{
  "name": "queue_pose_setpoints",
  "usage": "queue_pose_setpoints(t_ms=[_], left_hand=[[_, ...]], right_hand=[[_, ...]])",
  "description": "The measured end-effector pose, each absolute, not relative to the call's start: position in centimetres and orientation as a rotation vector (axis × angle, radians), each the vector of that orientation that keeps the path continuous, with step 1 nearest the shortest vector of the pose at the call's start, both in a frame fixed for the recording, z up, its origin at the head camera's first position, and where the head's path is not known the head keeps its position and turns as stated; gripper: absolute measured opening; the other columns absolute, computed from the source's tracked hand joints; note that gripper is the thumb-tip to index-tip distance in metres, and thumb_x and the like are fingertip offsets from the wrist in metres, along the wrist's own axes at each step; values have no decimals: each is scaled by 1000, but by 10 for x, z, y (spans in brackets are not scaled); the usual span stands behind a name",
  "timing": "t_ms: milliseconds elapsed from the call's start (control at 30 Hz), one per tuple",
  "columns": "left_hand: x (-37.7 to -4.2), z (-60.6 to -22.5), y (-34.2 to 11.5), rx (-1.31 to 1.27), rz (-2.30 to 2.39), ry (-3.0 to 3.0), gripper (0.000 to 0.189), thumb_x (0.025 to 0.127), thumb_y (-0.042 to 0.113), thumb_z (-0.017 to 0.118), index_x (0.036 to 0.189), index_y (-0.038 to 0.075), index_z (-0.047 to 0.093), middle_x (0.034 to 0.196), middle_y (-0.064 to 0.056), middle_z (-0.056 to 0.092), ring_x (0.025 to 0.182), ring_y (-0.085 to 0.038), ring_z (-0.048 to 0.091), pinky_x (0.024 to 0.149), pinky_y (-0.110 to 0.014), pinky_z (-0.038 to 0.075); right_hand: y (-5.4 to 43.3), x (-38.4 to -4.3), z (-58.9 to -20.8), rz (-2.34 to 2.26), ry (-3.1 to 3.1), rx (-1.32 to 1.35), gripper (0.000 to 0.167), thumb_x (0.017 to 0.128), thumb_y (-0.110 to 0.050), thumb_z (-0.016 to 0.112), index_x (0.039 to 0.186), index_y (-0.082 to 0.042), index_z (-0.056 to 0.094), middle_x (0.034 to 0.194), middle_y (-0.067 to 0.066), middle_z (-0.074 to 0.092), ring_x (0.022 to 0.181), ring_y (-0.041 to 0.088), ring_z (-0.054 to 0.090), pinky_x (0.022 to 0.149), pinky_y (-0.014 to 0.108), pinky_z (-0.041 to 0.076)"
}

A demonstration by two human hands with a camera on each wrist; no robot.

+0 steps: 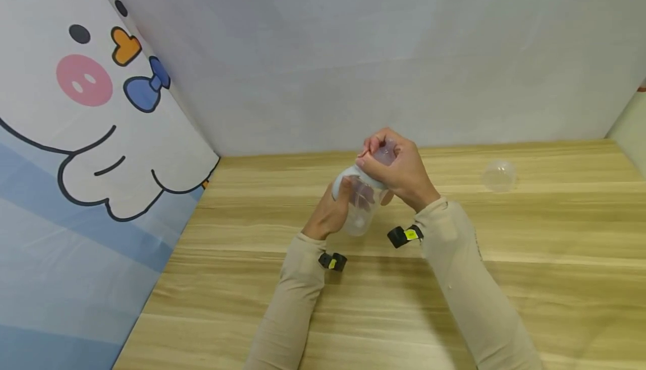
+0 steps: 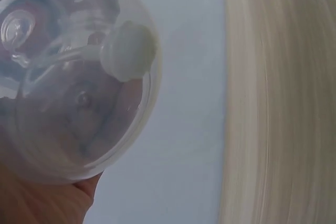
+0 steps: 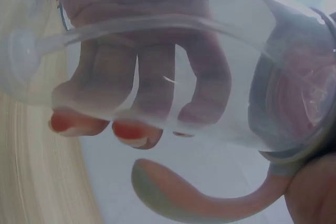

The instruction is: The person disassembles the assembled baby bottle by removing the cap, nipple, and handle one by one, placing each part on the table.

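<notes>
A clear baby bottle point(image 1: 359, 213) is held tilted above the wooden table, its pale blue collar point(image 1: 343, 178) towards the top. My left hand point(image 1: 330, 210) grips the bottle from the left, thumb near the collar and fingers curled behind the clear wall. Over the collar, my right hand point(image 1: 404, 165) pinches the soft translucent nipple point(image 1: 387, 152) with thumb and fingers. Inside the bottle runs a straw point(image 3: 142, 23) that ends in a white weighted ball point(image 2: 127, 51). A curved handle point(image 3: 210, 205) with orange and green sides sticks out by the collar.
A clear dome-shaped cap point(image 1: 499, 176) lies on the wooden table point(image 1: 555, 230) to the right. A pale cloth wall point(image 1: 404, 50) rises behind the table's back edge, and a cartoon-printed panel point(image 1: 101, 151) stands along the left side.
</notes>
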State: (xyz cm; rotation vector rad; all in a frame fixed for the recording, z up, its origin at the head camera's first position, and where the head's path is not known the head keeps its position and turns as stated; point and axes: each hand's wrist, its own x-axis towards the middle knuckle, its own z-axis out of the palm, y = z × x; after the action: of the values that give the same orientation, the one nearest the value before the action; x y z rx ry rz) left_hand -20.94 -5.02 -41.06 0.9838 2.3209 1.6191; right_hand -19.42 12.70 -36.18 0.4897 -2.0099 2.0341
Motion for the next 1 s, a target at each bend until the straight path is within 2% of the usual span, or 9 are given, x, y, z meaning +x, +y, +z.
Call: queue_pose_setpoints(t_ms=[167,267,400,500,667,767,833,933,1000], left_hand=[[-205,-408,-54,920,1562,2271,123,73,96,5,131,-3,47,110,-29,65,96,-35,66,86,-36,55],[-203,-406,-54,875,1542,2272,125,70,98,4,134,-1,46,115,-27,63,103,-34,64,90,-37,53],[-203,-404,-46,898,1478,2471,116,76,95,6,126,4,56,104,-19,68,91,-27,67,80,-35,55],[-205,-406,-39,933,1360,2765,106,81,91,4,120,11,61,89,-9,67,75,-19,64,66,-32,52],[-206,-415,-34,905,1284,3052,102,82,91,2,120,16,61,78,-2,60,63,-14,53,55,-30,42],[-205,-417,-32,894,1286,3091,102,82,91,3,129,20,59,72,-1,56,58,-12,48,51,-28,39],[-204,-416,-30,898,1283,3101,101,83,90,3,136,23,56,66,-1,53,53,-12,45,48,-27,37],[-202,-416,-29,925,1314,3093,102,83,90,1,140,25,54,59,-2,50,48,-12,41,45,-27,35],[-201,-416,-30,945,1355,3078,101,83,90,1,137,24,57,61,-2,57,48,-11,46,46,-27,37]], right_hand=[[129,-192,-364,2045,-1986,534,21,85,-5,75,86,-12,55,93,-3,62,89,15,60,78,22,52],[131,-193,-365,2087,-1944,543,18,86,-3,74,87,-10,58,93,-2,62,89,16,60,77,22,52],[132,-196,-369,2155,-1818,457,10,90,-6,70,95,-11,63,97,-3,64,93,15,60,84,23,52],[129,-197,-372,2175,-1699,324,7,94,-13,67,100,-14,63,98,-5,65,93,12,60,87,23,51],[119,-196,-377,2170,-1659,4,16,93,-31,73,91,-17,64,83,-9,60,76,6,55,67,19,48],[113,-195,-377,2147,-1706,-141,28,88,-39,78,88,-16,62,83,-6,60,72,6,57,60,19,50],[109,-194,-376,2127,-1728,-187,31,85,-39,80,87,-15,60,86,-3,60,72,8,59,60,20,52],[106,-193,-375,2098,-1754,-186,26,87,-30,79,87,-14,58,91,0,59,75,11,59,60,22,52],[106,-192,-374,2082,-1769,-136,20,88,-23,75,86,-12,58,90,2,59,76,13,59,60,23,52]])
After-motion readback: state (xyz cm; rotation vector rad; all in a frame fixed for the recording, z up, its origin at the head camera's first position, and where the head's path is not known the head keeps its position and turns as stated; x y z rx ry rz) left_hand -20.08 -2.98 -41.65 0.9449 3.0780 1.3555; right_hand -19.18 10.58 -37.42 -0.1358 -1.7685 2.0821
